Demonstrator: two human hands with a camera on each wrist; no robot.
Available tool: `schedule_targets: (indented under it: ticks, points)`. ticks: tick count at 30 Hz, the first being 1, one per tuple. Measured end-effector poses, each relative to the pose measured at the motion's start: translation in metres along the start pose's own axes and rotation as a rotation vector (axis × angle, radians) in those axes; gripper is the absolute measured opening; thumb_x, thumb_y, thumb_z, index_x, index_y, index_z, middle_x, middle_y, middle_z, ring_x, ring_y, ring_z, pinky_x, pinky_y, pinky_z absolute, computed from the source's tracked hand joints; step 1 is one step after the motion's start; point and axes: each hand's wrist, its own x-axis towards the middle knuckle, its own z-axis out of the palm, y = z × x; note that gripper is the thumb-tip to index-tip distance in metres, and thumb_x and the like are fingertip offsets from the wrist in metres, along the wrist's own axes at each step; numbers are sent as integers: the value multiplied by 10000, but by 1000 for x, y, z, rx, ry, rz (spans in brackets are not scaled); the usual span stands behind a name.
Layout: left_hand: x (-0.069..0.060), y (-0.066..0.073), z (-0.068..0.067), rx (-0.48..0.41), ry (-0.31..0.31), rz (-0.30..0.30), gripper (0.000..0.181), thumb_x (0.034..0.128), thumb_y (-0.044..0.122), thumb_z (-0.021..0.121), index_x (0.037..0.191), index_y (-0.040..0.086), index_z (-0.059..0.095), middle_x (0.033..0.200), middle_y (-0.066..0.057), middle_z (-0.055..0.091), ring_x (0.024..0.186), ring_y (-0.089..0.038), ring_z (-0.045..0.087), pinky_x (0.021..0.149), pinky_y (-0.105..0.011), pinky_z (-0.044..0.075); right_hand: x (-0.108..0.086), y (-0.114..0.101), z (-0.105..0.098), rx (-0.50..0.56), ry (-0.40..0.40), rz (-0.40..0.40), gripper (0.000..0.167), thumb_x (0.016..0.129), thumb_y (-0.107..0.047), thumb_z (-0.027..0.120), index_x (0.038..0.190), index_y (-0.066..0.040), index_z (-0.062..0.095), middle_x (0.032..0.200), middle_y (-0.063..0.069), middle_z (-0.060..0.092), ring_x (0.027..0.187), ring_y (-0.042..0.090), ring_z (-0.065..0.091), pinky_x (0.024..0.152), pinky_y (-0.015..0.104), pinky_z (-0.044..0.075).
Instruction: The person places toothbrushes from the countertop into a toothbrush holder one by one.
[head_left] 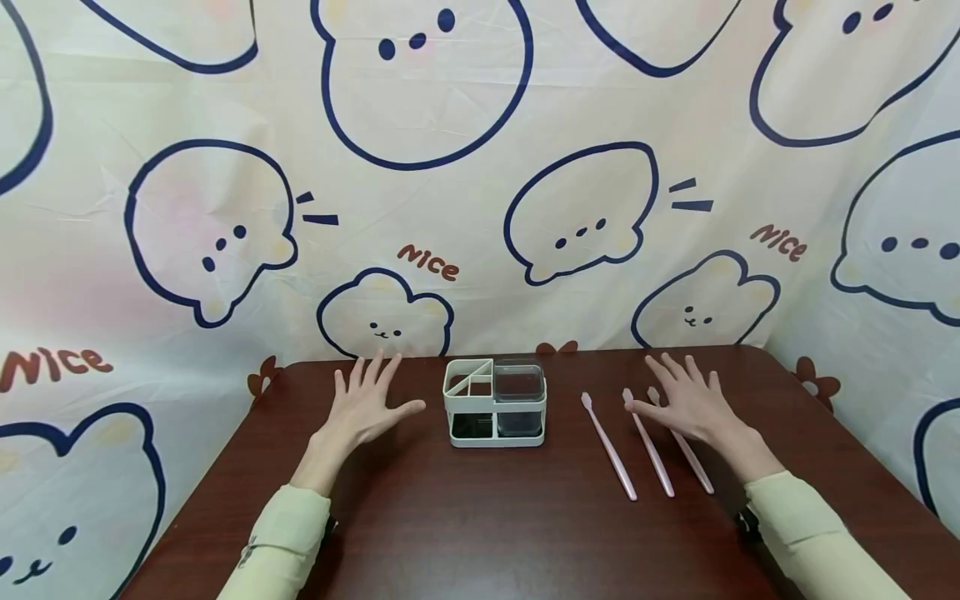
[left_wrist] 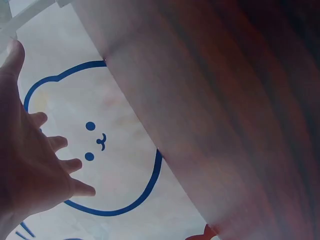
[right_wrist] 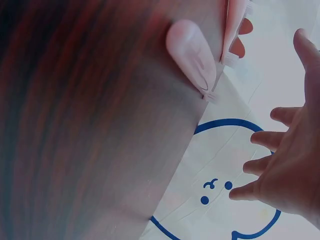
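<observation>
My left hand (head_left: 362,406) is spread with its fingers apart, to the left of a pale toothbrush holder (head_left: 470,407). That holder has divided slots on its left, and a clear grey cup (head_left: 519,382) sits in its right side. Over to the right, three pink toothbrushes lie side by side on the table: a left one (head_left: 609,450), a middle one (head_left: 651,450) and a right one (head_left: 693,458). My right hand (head_left: 690,403), fingers also spread, hovers over the heads of the right-hand brushes and partly covers them. Neither hand holds anything.
A dark brown wooden table (head_left: 480,533) bears everything. Behind it and along both sides hangs a cream cloth (head_left: 480,208) printed with cartoon bears; its lower edge meets the table's back edge.
</observation>
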Motion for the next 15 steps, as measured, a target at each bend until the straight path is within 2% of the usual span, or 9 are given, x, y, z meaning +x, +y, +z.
schedule_targets:
  ticks: [15]
  points:
    - [-3, -1, -3, -8, 0, 6, 977, 860, 720, 543, 1602, 205, 170, 1655, -178, 128, 1497, -484, 68, 1149, -725, -16, 0, -4, 1, -15, 4, -18, 996, 863, -744, 523, 1551, -58, 304, 1563, 298, 296, 1425, 592, 175, 1057, 813, 115]
